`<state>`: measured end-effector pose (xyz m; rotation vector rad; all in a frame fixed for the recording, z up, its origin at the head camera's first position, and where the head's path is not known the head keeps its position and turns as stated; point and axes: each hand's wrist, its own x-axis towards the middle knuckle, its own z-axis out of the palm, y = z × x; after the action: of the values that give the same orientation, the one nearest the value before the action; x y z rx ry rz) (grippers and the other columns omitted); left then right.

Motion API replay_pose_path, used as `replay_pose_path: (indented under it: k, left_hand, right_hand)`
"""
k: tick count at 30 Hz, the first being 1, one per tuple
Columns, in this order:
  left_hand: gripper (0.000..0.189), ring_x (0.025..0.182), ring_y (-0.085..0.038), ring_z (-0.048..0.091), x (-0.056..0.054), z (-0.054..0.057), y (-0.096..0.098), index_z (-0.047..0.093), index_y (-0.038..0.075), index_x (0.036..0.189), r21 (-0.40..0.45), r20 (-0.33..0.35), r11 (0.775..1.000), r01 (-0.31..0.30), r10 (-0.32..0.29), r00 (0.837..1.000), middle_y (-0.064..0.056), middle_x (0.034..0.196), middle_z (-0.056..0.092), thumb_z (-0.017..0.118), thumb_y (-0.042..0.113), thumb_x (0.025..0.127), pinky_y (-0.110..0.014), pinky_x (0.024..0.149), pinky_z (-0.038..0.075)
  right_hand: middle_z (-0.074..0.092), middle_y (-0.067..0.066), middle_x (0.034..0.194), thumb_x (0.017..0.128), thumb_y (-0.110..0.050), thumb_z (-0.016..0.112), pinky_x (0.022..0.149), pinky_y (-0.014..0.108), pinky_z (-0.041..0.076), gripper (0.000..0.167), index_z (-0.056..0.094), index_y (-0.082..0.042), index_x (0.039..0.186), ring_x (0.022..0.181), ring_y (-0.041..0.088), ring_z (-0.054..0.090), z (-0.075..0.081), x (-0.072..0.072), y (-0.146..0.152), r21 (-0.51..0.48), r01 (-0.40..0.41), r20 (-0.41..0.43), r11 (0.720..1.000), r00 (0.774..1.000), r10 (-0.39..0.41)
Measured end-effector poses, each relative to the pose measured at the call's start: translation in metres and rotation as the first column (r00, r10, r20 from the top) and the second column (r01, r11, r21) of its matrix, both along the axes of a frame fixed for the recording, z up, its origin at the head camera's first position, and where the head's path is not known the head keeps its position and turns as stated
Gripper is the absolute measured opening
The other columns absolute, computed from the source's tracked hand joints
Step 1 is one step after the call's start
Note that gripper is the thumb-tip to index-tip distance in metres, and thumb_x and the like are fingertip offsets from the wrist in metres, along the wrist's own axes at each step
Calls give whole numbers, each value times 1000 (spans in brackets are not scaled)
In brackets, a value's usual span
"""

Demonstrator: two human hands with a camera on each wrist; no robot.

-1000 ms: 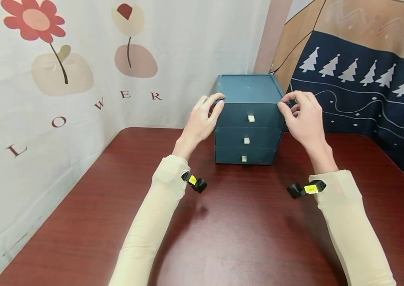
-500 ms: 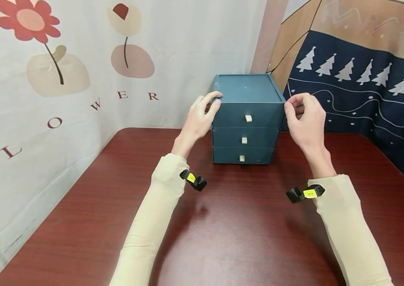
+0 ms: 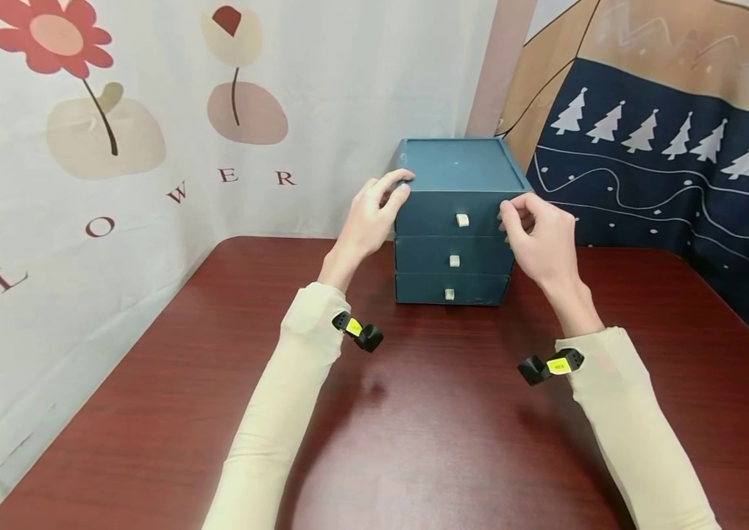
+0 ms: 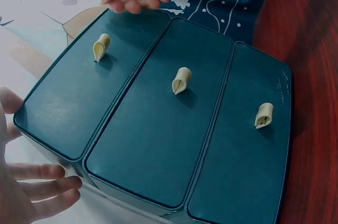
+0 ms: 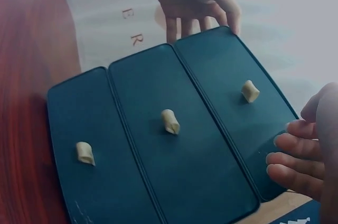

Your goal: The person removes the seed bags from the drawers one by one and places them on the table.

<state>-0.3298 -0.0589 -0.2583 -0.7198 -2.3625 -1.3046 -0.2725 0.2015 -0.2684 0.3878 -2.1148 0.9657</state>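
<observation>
A blue three-drawer box (image 3: 454, 165) stands at the back of the table, its drawers stacked and closed. Each drawer front carries a small cream loop pull, such as the top pull (image 3: 462, 220), the middle pull (image 4: 181, 80) and the bottom pull (image 5: 84, 152). My left hand (image 3: 369, 213) rests at the box's upper left front corner, several fingers extended along the side. Near the right end of the top drawer (image 3: 424, 213), my right hand (image 3: 540, 237) hovers with loosely bent fingers and nothing in them. In the right wrist view its fingertips (image 5: 285, 142) are beside that drawer front.
The dark red wooden table (image 3: 427, 427) spreads in front of the box. Behind stand a white curtain (image 3: 348, 88) with flowers and letters, and a navy cloth (image 3: 666, 191) with white trees. Both wrists wear small black cameras.
My right hand has left the box's upper right corner, first drifting right, then moving left and down before the top drawer. My left hand has stayed at its corner.
</observation>
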Motion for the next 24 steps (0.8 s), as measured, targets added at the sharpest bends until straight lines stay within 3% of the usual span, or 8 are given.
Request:
replay_pose_path:
  k: [8,15,24]
  left_hand:
    - [41,101,-17,48,-1,-5,1,58,27,143,31,-12,1000,4,-4,1000,-4,116,54,42,41,108,-38,87,40]
    - [42,101,-17,46,-1,-7,-1,57,27,144,39,-12,999,8,-8,1000,-5,115,54,41,41,108,-39,86,38]
    - [42,107,-18,47,-1,-7,-1,57,28,145,35,-11,999,9,-9,1000,-6,124,54,40,41,109,-39,88,39]
  right_hand:
    - [72,14,80,105,-25,55,61,14,45,32,73,0,96,56,-3,55,-5,0,-14,-13,-51,73,999,996,52]
    - [72,14,79,106,-27,54,58,15,47,35,74,0,96,55,25,65,-10,-3,-22,-15,-106,94,994,990,107]
    - [72,14,80,106,-33,54,55,16,48,39,74,1,100,56,23,64,-12,-6,-32,-15,-129,153,991,980,130]
